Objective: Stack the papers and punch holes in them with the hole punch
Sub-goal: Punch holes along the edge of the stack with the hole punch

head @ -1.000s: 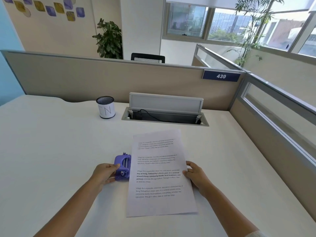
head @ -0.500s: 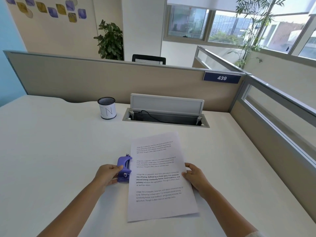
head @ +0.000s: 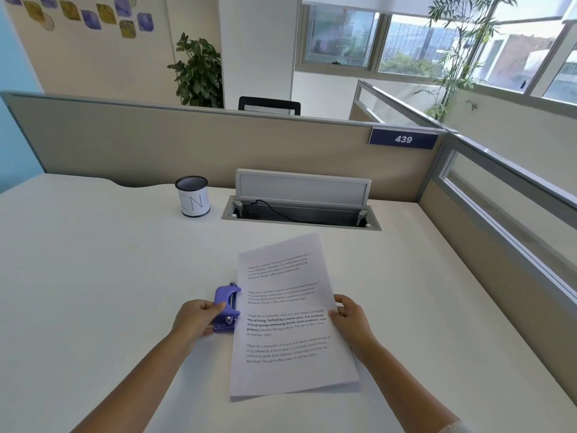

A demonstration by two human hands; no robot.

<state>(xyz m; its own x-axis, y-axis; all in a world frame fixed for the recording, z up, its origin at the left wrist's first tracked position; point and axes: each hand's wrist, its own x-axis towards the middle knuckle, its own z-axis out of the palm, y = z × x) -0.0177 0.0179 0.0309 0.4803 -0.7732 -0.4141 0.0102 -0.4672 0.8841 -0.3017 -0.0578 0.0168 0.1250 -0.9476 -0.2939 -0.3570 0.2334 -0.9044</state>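
A stack of white printed papers (head: 287, 320) lies on the white desk (head: 93, 292), slightly lifted and tilted, its left edge meeting the mouth of a purple hole punch (head: 227, 307). My left hand (head: 195, 320) grips the punch from its left side, thumb on top. My right hand (head: 351, 320) holds the papers' right edge with thumb on top and fingers under.
A mesh pen cup (head: 192, 196) with a white label stands at the back left. An open cable tray (head: 301, 210) with a raised lid sits behind the papers. Beige partitions (head: 187, 145) close the desk at the back and right.
The hole punch has tilted up onto its side and the papers' left edge has shifted toward its mouth. The stack has rotated slightly clockwise. Both hands keep their holds.
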